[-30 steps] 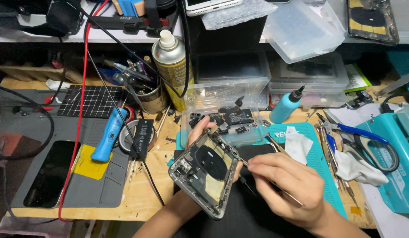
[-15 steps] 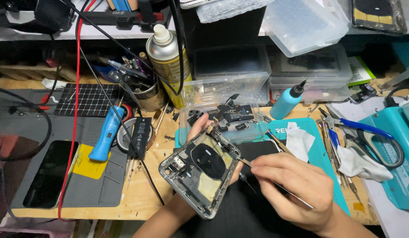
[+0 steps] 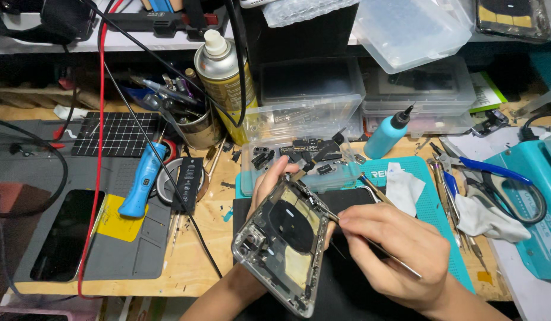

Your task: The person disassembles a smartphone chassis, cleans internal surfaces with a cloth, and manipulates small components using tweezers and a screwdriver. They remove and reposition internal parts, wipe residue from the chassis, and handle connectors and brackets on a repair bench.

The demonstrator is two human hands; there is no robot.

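since half a second ago the phone [image 3: 287, 246] sits lower and more tilted. left hand [image 3: 274, 185] cups it from behind, fingers closed on its edges, above the surface. it looks light, stiff and fragile inside; hold the frame only. right hand [image 3: 400, 252] pinches a thin tool [image 3: 379, 246], tip at the phone's near edge.

1. The phone frame [image 3: 285, 246] is showing silver edges, a black round coil and yellow patches.
2. The squeeze bottle [image 3: 387, 135] is showing light blue, black-tipped.
3. The spray can [image 3: 223, 77] is gleaming gold, white-capped.
4. The cable [image 3: 98, 148] is running red.
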